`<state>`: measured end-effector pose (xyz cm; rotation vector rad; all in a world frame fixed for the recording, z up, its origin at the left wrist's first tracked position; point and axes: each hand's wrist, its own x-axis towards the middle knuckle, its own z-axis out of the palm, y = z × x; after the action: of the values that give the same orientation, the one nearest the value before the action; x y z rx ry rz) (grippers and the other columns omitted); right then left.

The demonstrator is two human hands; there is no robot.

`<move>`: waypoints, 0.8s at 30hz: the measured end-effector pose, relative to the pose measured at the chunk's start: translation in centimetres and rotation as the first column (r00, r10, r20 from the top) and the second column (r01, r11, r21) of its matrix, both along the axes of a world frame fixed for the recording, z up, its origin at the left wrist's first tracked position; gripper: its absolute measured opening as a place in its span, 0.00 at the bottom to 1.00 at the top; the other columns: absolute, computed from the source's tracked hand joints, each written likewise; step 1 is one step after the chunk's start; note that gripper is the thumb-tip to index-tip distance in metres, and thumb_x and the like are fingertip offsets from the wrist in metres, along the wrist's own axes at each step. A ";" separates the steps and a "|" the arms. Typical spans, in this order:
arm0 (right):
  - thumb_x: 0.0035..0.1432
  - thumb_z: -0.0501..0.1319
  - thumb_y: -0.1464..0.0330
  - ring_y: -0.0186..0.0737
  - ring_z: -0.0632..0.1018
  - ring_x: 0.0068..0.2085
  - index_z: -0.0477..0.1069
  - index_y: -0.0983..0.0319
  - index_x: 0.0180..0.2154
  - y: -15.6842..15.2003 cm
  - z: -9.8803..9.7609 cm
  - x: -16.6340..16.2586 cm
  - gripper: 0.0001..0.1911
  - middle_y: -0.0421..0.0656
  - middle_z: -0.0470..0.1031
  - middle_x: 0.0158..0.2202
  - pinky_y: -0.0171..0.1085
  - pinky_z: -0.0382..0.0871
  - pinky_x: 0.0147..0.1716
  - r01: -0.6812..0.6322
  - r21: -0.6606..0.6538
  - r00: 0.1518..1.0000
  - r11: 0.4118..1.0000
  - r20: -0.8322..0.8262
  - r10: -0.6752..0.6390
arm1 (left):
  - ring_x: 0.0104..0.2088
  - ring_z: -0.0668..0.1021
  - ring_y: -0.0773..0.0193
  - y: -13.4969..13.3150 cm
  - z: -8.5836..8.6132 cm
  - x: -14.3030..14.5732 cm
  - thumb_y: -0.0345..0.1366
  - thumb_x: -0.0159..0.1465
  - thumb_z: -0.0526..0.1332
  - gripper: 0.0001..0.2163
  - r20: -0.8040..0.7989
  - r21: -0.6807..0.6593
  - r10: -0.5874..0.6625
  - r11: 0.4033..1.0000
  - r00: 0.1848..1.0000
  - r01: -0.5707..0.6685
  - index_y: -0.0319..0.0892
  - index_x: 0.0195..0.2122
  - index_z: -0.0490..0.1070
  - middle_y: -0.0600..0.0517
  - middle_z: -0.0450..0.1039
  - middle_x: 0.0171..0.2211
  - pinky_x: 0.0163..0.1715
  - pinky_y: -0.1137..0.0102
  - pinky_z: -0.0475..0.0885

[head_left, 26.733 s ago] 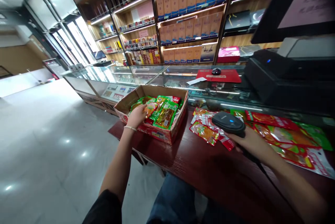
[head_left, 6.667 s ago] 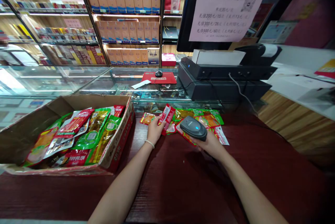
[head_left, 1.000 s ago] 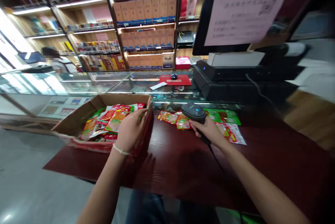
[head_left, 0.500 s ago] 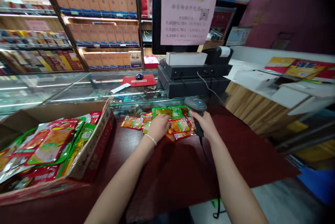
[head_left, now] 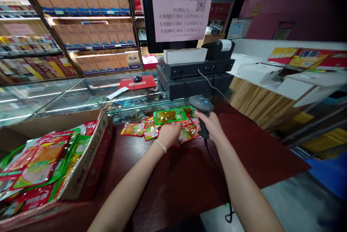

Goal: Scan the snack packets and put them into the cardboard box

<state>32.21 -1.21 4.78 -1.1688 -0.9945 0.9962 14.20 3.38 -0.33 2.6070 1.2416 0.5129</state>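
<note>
In my right hand (head_left: 208,125) is a black barcode scanner (head_left: 202,103), held upright by its handle with the head tilted over the packets. My left hand (head_left: 170,134) is closed at the pile, its fingers curled down on a red snack packet (head_left: 187,133); the fingertips are partly hidden. Behind that hand lies a green-edged snack packet (head_left: 170,116). Several more red-edged packets, such as one snack packet (head_left: 133,129), spread to its left on the dark red wooden counter (head_left: 187,177).
At left stands an open cardboard box (head_left: 94,152) holding several snack packets. A glass display case (head_left: 70,96), a mouse (head_left: 137,78) and a cash drawer (head_left: 195,85) are behind. The scanner's cable (head_left: 210,150) hangs over the counter's front edge.
My left hand has shifted a little right and down over the packets, its fingers more curled. The scanner stays in my right hand. The view has turned slightly.
</note>
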 end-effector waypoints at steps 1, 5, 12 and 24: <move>0.50 0.68 0.56 0.30 0.67 0.15 0.68 0.61 0.29 0.0 0.0 -0.1 0.16 0.35 0.68 0.17 0.31 0.62 0.13 0.002 0.010 1.000 1.000 -0.005 -0.002 | 0.32 0.78 0.55 0.2 0.1 -1.1 0.34 0.67 0.54 0.11 0.091 0.012 0.035 0.999 0.995 -0.036 0.43 0.47 0.72 0.43 0.76 0.34 0.33 0.66 0.66; 0.51 0.68 0.56 0.30 0.67 0.15 0.67 0.60 0.30 -0.1 -0.3 -1.6 0.16 0.34 0.67 0.18 0.31 0.61 0.13 -0.007 0.047 0.998 0.999 -0.062 0.010 | 0.29 0.74 0.61 1.5 -0.6 -5.9 0.40 0.65 0.58 0.08 0.541 -0.066 0.258 0.962 0.801 -0.265 0.44 0.39 0.73 0.50 0.74 0.28 0.31 0.71 0.63; 0.52 0.68 0.53 0.31 0.67 0.15 0.65 0.59 0.24 -0.7 -2.4 -6.5 0.20 0.36 0.65 0.16 0.33 0.62 0.14 -0.205 -0.071 0.978 0.976 0.035 0.208 | 0.33 0.76 0.63 2.9 -4.8 -10.1 0.44 0.59 0.64 0.14 0.823 -0.480 0.487 0.872 0.291 -0.102 0.38 0.38 0.73 0.50 0.76 0.33 0.36 0.70 0.69; 0.52 0.66 0.52 0.34 0.69 0.14 0.65 0.58 0.47 -1.5 -3.7 -8.9 0.26 0.32 0.67 0.16 0.32 0.61 0.12 -0.272 -0.267 0.853 0.924 0.378 0.360 | 0.45 0.79 0.58 3.7 -5.2 -11.4 0.32 0.55 0.67 0.17 0.786 -0.486 0.586 0.782 -0.196 0.390 0.42 0.46 0.72 0.48 0.78 0.44 0.53 0.57 0.71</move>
<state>23.29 -2.73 1.07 -1.4602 -1.4967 1.1530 2.77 7.06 -5.53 0.6391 0.6494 1.4787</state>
